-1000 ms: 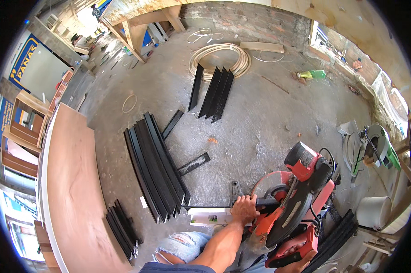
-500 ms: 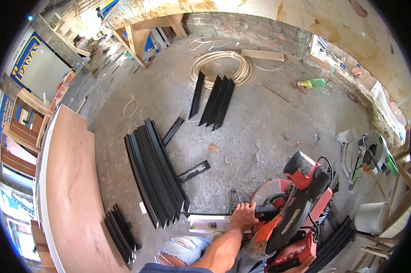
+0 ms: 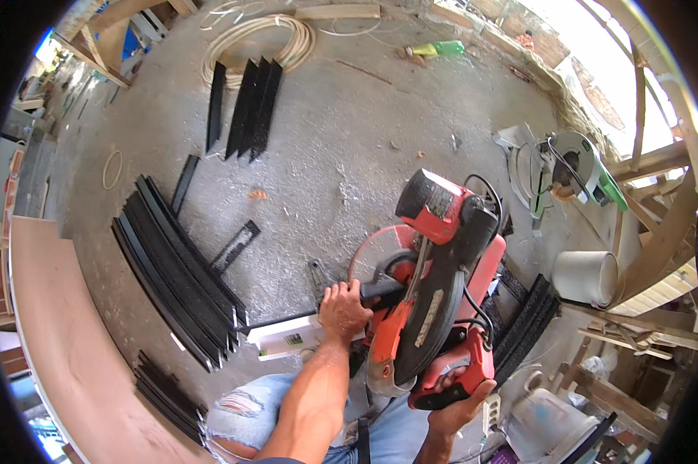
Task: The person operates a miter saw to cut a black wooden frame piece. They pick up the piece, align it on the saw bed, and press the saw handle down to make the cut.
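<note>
Head view, left hand: your left hand (image 3: 344, 311) is closed over the black bar (image 3: 283, 320), just beside the saw (image 3: 435, 288); press evenly so the bar cannot twist. Your thumb's hold is hidden.
Head view, right hand: your right hand (image 3: 463, 404), well apart from the left, is wrapped around the red handle (image 3: 484, 370); a straight wrist should give the best control. The trigger cannot be made out.
Black bar: it runs leftward from the saw along the white piece (image 3: 278, 342), its outer end near the black strips (image 3: 180, 267); check that this end does not snag.
Disc: the disc (image 3: 372, 249) stands near your left fingers; more room there would be safer.
Cord: the black cord (image 3: 483, 311) loops beside the saw; make sure it hangs free.
</note>
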A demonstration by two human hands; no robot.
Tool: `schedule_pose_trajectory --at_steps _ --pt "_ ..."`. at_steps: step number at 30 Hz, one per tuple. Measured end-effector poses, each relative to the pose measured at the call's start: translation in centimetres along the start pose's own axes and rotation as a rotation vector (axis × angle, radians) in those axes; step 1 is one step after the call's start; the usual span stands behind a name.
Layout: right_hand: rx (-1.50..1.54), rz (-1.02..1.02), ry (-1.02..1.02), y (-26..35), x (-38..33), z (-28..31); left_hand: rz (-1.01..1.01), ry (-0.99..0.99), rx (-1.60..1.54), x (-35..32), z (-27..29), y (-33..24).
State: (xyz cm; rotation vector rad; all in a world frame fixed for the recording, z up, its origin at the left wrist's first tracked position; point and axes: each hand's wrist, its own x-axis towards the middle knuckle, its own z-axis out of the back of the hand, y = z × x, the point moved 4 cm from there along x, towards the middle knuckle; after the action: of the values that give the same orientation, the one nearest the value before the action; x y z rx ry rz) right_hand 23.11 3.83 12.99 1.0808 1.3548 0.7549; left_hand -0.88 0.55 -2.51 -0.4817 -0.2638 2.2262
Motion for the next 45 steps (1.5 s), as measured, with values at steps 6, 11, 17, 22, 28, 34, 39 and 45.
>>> schedule_pose_trajectory --at_steps 6,11,17,22,28,34,39,45 --pt "0.013 -0.004 0.005 0.3 0.2 0.9 -0.026 -0.029 -0.045 0.3 -1.0 -1.2" --pt "0.033 -0.031 0.010 0.0 0.0 0.8 -0.003 0.035 -0.036 0.5 -0.7 -0.7" --pt "0.014 -0.030 0.046 0.0 0.3 0.7 0.003 0.039 -0.028 0.6 -1.0 -0.6" --pt "0.011 -0.034 0.023 0.0 0.3 0.8 -0.002 0.038 -0.017 0.6 -1.2 -0.6" --pt "0.086 0.011 0.048 -0.2 0.1 0.7 -0.005 0.041 -0.022 0.6 -1.2 -1.0" --pt "0.047 0.001 0.024 -0.5 0.0 1.0 0.009 0.028 -0.019 0.5 -1.0 -0.8" --pt "0.002 -0.004 0.053 0.1 0.0 0.3 0.015 0.038 -0.024 0.6 -1.1 -0.7" --pt "0.044 0.023 0.038 -0.2 -0.1 0.4 0.022 0.009 -0.047 0.6 -1.0 -0.9"
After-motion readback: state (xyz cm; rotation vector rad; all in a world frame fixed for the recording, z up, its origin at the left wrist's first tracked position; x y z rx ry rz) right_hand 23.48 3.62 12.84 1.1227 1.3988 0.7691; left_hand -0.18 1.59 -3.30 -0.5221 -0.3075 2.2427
